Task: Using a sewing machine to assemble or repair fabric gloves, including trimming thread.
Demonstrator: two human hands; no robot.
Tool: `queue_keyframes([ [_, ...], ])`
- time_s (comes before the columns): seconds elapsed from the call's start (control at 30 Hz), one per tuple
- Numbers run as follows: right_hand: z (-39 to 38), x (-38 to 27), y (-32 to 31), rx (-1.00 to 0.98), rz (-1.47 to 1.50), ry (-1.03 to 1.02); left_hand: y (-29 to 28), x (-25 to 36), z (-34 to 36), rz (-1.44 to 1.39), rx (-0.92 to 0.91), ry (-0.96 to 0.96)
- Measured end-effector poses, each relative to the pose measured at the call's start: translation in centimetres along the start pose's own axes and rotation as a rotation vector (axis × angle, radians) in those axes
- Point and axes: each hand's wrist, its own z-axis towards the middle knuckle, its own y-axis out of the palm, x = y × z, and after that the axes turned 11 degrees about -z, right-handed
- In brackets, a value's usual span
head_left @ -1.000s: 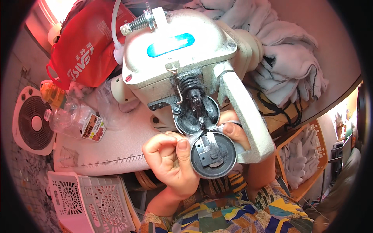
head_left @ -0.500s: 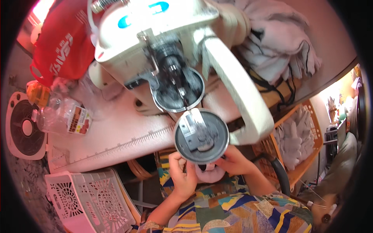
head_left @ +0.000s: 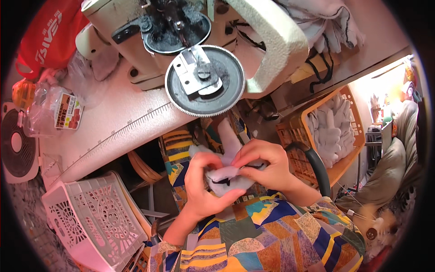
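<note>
Gripping 1 pale knitted fabric glove [head_left: 226, 179], left hand [head_left: 201, 188] and right hand [head_left: 267, 167] pinch closed; loose grip risks dropping it below the desk edge [head_left: 113, 145].

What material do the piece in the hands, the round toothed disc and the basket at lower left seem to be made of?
Piece: pale soft knit fabric with a dark edge, probably a glove; it folds and bunches between the left hand and right hand.
Disc: dark grey metal, dull, with fine teeth around the rim.
Basket: white moulded plastic, judging by its stiff lattice walls.
</note>
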Motion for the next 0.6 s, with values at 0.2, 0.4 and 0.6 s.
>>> queue_keyframes([
  [0.2,-0.7,0.1,0.1,0.073,0.370,0.121,-0.8,1.0,-0.1,0.113,-0.091,-0.208],
  [0.4,0.5,0.3,-0.9,0.150,0.455,0.313,-0.6,1.2,0.4,-0.349,-0.127,-0.472],
  [0.6,1.9,2.2,-0.7,0.281,0.444,0.464,-1.3,1.2,1.8,-0.249,-0.422,-0.436],
])
